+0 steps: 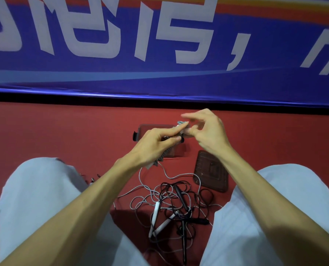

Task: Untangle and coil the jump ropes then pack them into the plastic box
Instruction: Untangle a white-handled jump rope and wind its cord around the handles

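Note:
My left hand (156,144) grips a grey jump rope bundle (164,157), the cord wound in tight turns around its handles. My right hand (205,131) pinches the top end of that bundle with thumb and fingertips, its index finger raised and blurred. A loose grey cord (166,174) trails from the bundle down to a tangle of grey and black ropes (171,202) on the red floor between my knees. White handles (155,214) and black handles (180,195) lie in the tangle. The clear plastic box (146,129) sits on the floor behind my hands, partly hidden by them.
The box's clear lid (210,171) lies flat on the floor to the right of the box. My knees in light trousers (42,189) flank the tangle. A blue banner wall (159,77) with white characters stands just beyond the box.

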Available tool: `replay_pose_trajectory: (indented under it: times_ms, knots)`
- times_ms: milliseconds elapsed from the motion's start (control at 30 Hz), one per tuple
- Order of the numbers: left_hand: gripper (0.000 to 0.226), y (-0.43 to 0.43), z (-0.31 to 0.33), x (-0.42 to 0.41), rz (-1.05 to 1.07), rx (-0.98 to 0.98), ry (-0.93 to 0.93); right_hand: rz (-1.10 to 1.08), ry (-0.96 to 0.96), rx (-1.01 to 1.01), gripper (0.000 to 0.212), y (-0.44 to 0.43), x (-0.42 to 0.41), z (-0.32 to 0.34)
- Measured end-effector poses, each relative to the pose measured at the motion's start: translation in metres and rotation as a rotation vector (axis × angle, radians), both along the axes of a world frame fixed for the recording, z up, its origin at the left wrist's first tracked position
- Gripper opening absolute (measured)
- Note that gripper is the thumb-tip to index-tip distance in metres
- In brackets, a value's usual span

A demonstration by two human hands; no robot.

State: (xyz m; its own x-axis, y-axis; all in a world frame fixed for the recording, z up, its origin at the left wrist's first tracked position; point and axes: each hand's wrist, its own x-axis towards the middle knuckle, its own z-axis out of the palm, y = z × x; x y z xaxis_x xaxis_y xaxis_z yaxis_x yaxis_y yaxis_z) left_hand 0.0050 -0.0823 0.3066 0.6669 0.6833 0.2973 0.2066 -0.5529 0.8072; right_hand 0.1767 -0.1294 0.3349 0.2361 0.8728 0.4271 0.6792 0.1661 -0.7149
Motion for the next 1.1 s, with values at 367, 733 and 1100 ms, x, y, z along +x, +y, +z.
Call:
replay_pose_trajectory:
  times_ms: [367,733,1100]
  knots:
    - [0.055,0.008,0.001,-0.007,0.238,0.329,0.476,0.090,-0.146,-0.207,0.034,0.005,-0.004,-0.010]
    - [0.045,0.018,-0.016,-0.003,0.225,0.200,0.330,0.042,-0.231,-0.197,0.018,0.009,0.000,-0.014]
    - [0.042,0.024,-0.020,-0.015,0.072,-0.310,0.046,0.034,0.744,-0.216,0.019,0.034,-0.021,-0.025]
